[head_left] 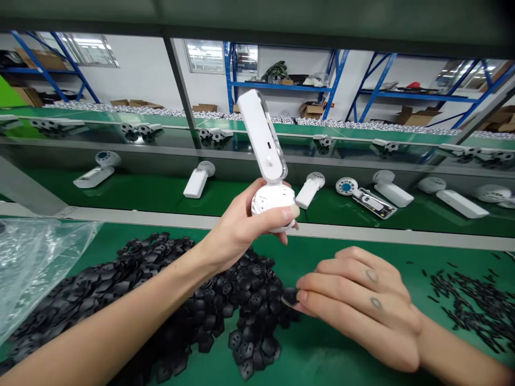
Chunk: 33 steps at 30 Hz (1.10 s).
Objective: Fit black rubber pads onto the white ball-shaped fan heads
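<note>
Here's the white device (261,139), up above the near edge of the belt, its long body tilted, top leaning left, its round head (270,197) at the bottom. The left hand (237,228) is closed around that head, thumb across the front, fingers behind, and nothing else props it. That's a top-heavy hold: a loose thumb could let the body swing over on its joint, or drop the lot. Out to the right hand (358,303), lower down, fingers drawn narrow, pinching a small black piece (288,296) at the tips. It's only a slight grip, so a slip there could send the piece into the black heap (169,295) just beside it, where it would be hard to pick out again. Which way round the piece sits, I can't tell. The heap spreads loosely over the green table (333,354); a low forearm could brush bits aside. Clear plastic (36,268) lies at the left, and a sleeve or wrist catching it could drag pieces along. Over at the far right, thin black strips (478,305) lie scattered, easily knocked about. Beyond the rail (341,230), more devices lie on the green belt (156,198), one with its insides showing (374,202); anything dropped forward could strike them.
</note>
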### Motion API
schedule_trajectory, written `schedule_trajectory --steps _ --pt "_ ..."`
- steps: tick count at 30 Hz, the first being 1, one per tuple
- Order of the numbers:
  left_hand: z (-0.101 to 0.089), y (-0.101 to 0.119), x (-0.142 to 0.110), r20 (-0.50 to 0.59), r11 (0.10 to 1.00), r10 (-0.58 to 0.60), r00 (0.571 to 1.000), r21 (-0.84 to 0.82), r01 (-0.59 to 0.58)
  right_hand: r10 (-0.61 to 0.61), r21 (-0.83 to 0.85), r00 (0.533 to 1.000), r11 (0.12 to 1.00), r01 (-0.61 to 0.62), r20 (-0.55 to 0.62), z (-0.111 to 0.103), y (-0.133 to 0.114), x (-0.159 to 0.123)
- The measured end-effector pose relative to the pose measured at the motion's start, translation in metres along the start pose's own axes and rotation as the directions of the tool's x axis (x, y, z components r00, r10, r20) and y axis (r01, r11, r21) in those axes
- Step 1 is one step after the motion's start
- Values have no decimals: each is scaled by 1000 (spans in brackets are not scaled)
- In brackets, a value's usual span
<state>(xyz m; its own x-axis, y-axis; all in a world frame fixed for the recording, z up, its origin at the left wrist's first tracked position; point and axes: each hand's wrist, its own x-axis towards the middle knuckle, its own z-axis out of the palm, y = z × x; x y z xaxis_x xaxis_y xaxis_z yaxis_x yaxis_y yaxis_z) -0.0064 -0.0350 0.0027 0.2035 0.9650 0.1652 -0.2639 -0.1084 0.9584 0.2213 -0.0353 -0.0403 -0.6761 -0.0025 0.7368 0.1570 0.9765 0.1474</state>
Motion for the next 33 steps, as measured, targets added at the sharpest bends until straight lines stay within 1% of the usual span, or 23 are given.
schedule_trajectory --steps 4,6,8,10,11,13,15,16,18,20,21,22,23,25,26,28,31,33 --pt "0 -4 -2 52 998 4 999 59 -7 24 46 999 999 -25 42 -12 2 11" --pt "-1 -5 -2 60 996 16 998 92 -22 73 122 996 989 -78 41 -14 2 16" --pt "-2 -7 -2 59 992 32 998 119 -38 157 208 988 966 -151 -11 -12 2 19" --pt "-2 -10 -2 51 991 48 998 122 -54 270 285 961 928 -241 -64 -6 1 19" --pt "-2 -11 -1 44 991 54 998 118 -59 332 313 940 904 -292 -80 -3 0 19" --pt "-2 -14 -2 23 991 64 998 118 -66 460 377 880 840 -390 -115 1 1 21" --pt "-2 -18 -3 6 988 71 997 136 -71 578 465 807 752 -467 -124 2 1 24" --pt "-2 -19 -3 4 986 77 997 148 -76 636 524 763 693 -496 -119 1 2 26" --pt "0 -21 -5 10 982 89 996 167 -89 752 649 656 534 -542 -71 -1 3 30" --pt "2 -22 -6 19 979 103 995 178 -105 841 747 541 349 -566 17 -3 5 33" --pt "3 -23 -6 21 977 109 994 180 -111 865 781 498 271 -563 58 -4 6 34" --pt "4 -23 -6 18 977 115 993 180 -116 879 806 469 213 -552 90 -5 8 34" --pt "4 -24 -6 10 976 116 993 182 -116 886 824 450 171 -540 111 -5 9 35" --pt "4 -25 -5 -15 975 112 994 194 -107 889 845 432 111 -523 151 -6 13 35" --pt "3 -26 -5 -24 974 110 994 200 -103 885 848 427 77 -524 183 -6 15 36" --pt "0 -28 -5 -36 971 100 994 223 -89 870 848 408 -21 -530 277 -6 18 35" --pt "-5 -29 -5 -36 950 88 995 305 -73 830 846 385 -178 -502 403 -5 21 34" --pt "-7 -28 -4 -22 919 91 996 388 -75 811 839 371 -244 -486 451 -3 21 33"
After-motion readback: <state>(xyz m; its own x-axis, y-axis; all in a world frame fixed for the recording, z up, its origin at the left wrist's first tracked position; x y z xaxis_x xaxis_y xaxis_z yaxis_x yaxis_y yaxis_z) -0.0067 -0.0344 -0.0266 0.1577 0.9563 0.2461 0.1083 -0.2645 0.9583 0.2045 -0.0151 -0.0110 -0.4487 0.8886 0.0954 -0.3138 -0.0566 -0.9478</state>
